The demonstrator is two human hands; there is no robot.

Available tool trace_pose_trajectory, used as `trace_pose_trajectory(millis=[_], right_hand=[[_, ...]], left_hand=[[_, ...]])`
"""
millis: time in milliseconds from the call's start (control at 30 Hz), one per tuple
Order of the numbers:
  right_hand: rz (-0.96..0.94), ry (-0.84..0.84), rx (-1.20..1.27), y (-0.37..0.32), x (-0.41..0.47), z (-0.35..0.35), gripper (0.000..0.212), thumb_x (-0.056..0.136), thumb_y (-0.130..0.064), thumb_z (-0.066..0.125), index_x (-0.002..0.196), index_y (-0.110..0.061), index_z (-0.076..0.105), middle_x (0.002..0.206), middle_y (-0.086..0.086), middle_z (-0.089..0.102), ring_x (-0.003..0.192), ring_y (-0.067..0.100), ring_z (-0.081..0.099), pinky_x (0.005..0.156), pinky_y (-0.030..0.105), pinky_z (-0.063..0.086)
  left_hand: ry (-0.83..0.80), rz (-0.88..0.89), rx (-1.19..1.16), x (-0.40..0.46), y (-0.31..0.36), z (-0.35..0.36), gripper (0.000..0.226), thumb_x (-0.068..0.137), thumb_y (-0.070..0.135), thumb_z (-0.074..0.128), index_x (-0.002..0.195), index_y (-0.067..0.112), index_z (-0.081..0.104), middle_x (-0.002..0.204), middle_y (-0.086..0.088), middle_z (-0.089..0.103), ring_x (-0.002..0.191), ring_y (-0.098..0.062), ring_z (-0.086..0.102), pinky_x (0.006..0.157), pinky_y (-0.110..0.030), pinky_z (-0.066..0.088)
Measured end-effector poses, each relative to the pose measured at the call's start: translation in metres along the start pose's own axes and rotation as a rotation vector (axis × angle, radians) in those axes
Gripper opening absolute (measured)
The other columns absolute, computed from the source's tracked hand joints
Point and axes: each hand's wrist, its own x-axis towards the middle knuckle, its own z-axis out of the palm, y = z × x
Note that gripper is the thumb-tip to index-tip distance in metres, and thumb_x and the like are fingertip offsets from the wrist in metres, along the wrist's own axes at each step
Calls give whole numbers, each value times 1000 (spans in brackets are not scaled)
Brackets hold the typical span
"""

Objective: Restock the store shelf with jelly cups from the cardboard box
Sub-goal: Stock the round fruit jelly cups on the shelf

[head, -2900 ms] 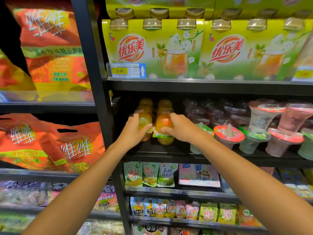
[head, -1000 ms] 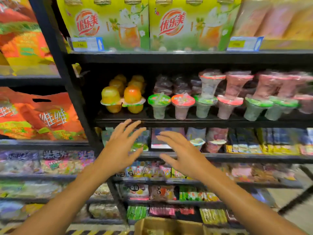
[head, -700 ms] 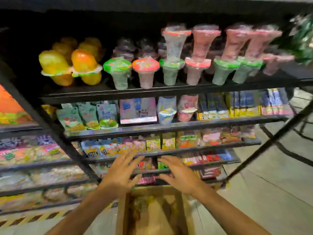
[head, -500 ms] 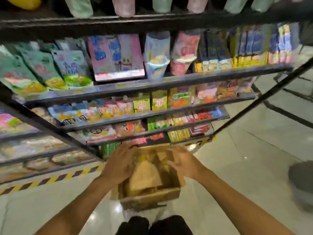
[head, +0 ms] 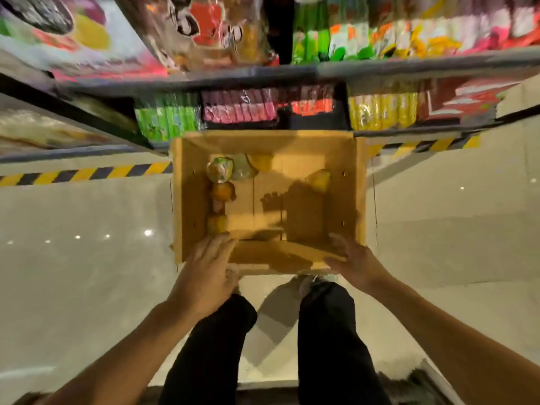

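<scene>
An open cardboard box (head: 355, 188) stands on the floor at the foot of the shelves. Several orange and yellow jelly cups (head: 219, 170) lie along its left inner side, and one more jelly cup (head: 320, 179) rests toward the right. My left hand (head: 206, 271) hovers over the box's near left corner with fingers straight and empty. My right hand (head: 352, 260) is at the near right corner, fingers relaxed, holding nothing. The shelf level that carries the jelly cups is out of the view.
The lower shelves (head: 380, 64) hold rows of coloured snack packets just behind the box. A yellow-and-black hazard stripe (head: 87, 173) runs along the shelf base. My legs in dark trousers (head: 210, 346) stand on the pale glossy floor (head: 87, 258).
My head tipped down from the jelly cup shelf to the box on the floor. Both hands left the shelf empty and came down to the box's near edge.
</scene>
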Motion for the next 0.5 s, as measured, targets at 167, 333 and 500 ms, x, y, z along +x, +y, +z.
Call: trace_pose_trajectory(millis=[167, 333, 500], right_hand=[[261, 14, 340, 20, 112, 26, 30, 97, -38, 65, 124, -28, 54, 133, 8, 61, 122, 30, 60, 110, 49, 46], [362, 197, 629, 23, 218, 39, 58, 102, -23, 60, 151, -8, 36, 151, 14, 46, 136, 33, 49, 109, 41, 41], [97, 516, 133, 40, 308, 63, 81, 98, -44, 62, 161, -25, 15, 168, 9, 14, 154, 28, 16, 125, 44, 19]], left_hand=[[-153, -88, 32, 55, -25, 62, 68, 96, 44, 59, 154, 23, 32, 159, 0, 34, 147, -27, 27, 119, -47, 29], [-148, -143, 32, 120, -50, 101, 64, 101, 48, 48, 157, 31, 22, 165, 4, 20, 152, -23, 16, 120, -41, 25], [-152, -186, -50, 177, -85, 141, 61, 99, 44, 50, 154, 27, 28, 162, 2, 21, 150, -22, 17, 117, -47, 29]])
